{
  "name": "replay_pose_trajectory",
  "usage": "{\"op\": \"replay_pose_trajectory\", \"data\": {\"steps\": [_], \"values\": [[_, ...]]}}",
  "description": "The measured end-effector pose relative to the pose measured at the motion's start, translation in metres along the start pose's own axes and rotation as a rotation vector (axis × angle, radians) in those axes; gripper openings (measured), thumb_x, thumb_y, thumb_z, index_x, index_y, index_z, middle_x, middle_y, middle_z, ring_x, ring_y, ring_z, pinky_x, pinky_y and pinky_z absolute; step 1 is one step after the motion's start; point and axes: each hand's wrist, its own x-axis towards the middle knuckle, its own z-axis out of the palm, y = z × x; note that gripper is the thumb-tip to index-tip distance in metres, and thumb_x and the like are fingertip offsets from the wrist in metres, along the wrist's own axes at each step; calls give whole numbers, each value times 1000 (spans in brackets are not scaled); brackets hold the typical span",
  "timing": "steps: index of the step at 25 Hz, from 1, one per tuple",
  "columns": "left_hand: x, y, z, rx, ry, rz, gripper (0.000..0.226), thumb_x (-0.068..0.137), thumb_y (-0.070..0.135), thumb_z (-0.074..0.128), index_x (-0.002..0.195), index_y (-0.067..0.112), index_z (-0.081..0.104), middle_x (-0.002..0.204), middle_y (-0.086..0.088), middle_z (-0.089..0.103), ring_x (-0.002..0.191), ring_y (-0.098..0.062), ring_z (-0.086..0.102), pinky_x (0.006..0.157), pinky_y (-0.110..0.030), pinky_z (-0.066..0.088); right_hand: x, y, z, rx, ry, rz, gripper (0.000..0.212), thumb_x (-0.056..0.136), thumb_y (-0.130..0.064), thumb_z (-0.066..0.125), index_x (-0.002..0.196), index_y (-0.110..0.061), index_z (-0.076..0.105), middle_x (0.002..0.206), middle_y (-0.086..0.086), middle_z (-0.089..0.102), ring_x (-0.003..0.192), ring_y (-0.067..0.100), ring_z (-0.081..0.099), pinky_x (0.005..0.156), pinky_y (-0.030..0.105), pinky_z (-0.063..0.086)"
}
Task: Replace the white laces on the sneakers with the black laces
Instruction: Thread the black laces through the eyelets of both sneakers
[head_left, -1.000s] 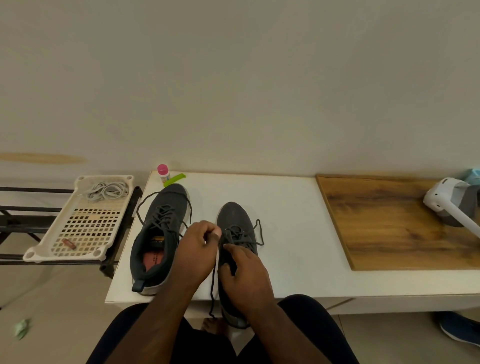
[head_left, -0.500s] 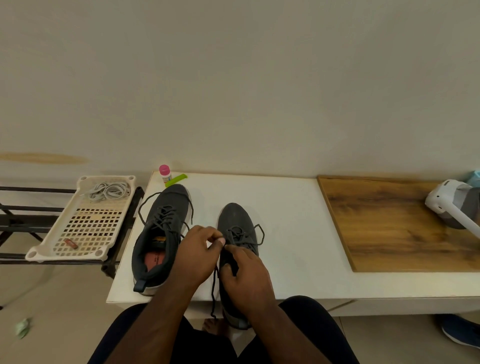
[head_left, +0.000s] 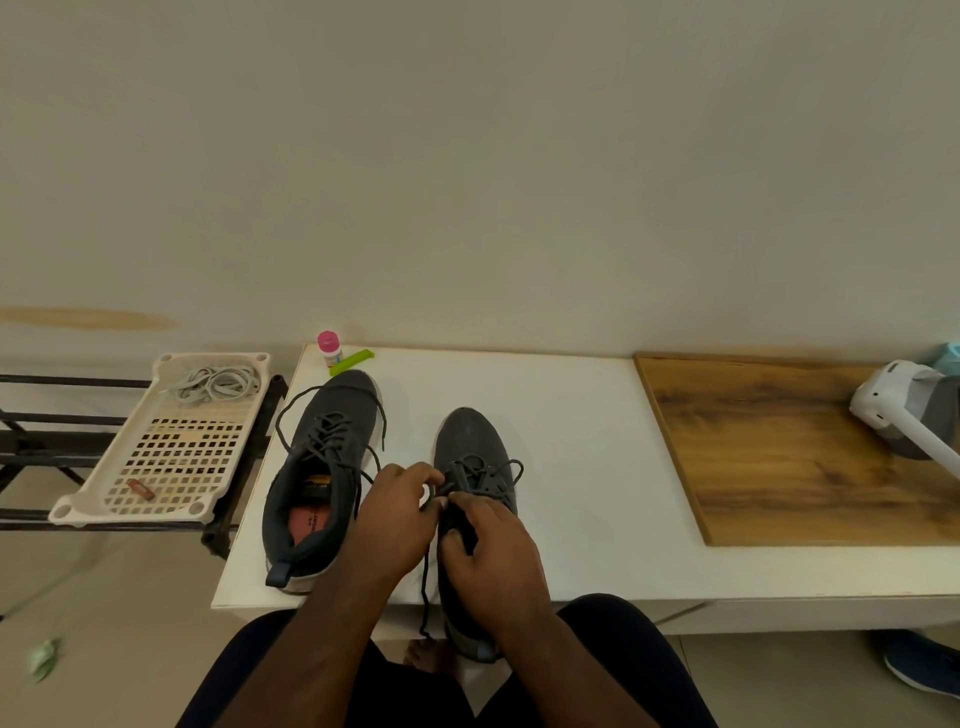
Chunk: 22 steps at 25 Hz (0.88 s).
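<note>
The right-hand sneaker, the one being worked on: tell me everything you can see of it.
The right-hand sneaker is dark grey with what looks like a knit fabric upper and a pale sole edge at the heel. It lies flat on the white table, toe toward the wall, its heel jutting over the near edge. A black lace runs through its eyelets; one loose end hangs below the table edge. The left hand pinches the lace at the upper eyelets; the right hand holds the tongue area, covering the opening.

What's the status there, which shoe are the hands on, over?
Left hand and right hand both pinching black lace at right sneaker. Left sneaker already black-laced. White laces in tray. Nothing in the way.
</note>
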Motion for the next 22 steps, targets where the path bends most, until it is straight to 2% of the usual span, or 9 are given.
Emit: {"op": "replay_pose_trajectory", "data": {"steps": [2, 3, 6, 8, 10, 13, 15, 19, 22], "values": [[2, 4, -4, 55, 1, 20, 6, 97, 26, 57, 93, 28, 61, 101, 2, 61, 84, -6, 53, 75, -21, 41, 0, 0, 0, 6, 1, 0, 41, 95, -31, 52, 135, -32, 56, 133, -15, 59, 118, 2, 52, 95, 8, 32], [0, 8, -6, -42, 69, 48, 12, 96, 22, 58, 85, 26, 61, 95, 3, 63, 83, -6, 55, 76, -23, 44, -1, 0, -1, 15, 1, -1, 41, 94, -31, 52, 136, -32, 56, 133, -16, 59, 118, 1, 52, 98, 11, 35], [-5, 24, -24, -793, 355, 4, 24, 94, 3, 50, 75, 15, 57, 85, -5, 68, 83, -12, 62, 75, -22, 49, -1, 1, -3, 40, 0, 6, 42, 94, -30, 53, 136, -32, 55, 134, -16, 57, 119, 1, 51, 96, 11, 34], [-5, 23, -29, -1124, 390, -79, 23, 95, 2, 45, 75, 10, 51, 74, -7, 65, 80, -22, 64, 77, -33, 55, 0, 2, -2, 39, 1, 5, 42, 94, -30, 52, 136, -33, 55, 134, -17, 57, 119, 0, 51, 93, 10, 32], [-4, 16, -24, -944, 339, -154, 13, 96, 8, 50, 84, 11, 48, 66, -4, 56, 70, -29, 61, 73, -35, 59, -1, 2, -1, 31, 8, 1, 42, 93, -31, 52, 135, -32, 55, 133, -16, 58, 118, 0, 51, 94, 12, 34], [-3, 4, -9, -260, 90, -101, 9, 96, 21, 59, 100, 24, 52, 69, 3, 54, 62, -14, 56, 52, -16, 43, 0, 3, 1, 29, 13, -7, 42, 93, -31, 52, 135, -32, 56, 132, -16, 59, 118, 0, 51, 94, 8, 31], [-5, 8, -10, -49, -13, -35, 9, 97, 28, 58, 88, 26, 58, 71, 7, 57, 66, -10, 56, 53, -17, 34, 0, 4, 1, 30, 18, -6, 42, 94, -30, 53, 136, -32, 56, 132, -16, 59, 118, 0, 51, 92, 6, 29], [-5, 16, -21, -193, 111, -37, 36, 94, 27, 60, 60, 20, 55, 58, 3, 53, 57, -7, 48, 57, -21, 35, 1, 4, 0, 54, 9, 2, 40, 94, -30, 54, 134, -32, 56, 129, -16, 59, 112, 1, 54, 93, 11, 38], [-5, 17, -24, -532, 10, -385, 35, 98, 29, 51, 80, 3, 66, 63, -7, 60, 55, -15, 51, 55, -28, 46, 2, 6, 0, 54, 11, -34, 41, 91, -31, 55, 132, -31, 58, 128, -16, 57, 110, -1, 52, 91, 9, 38]]}}
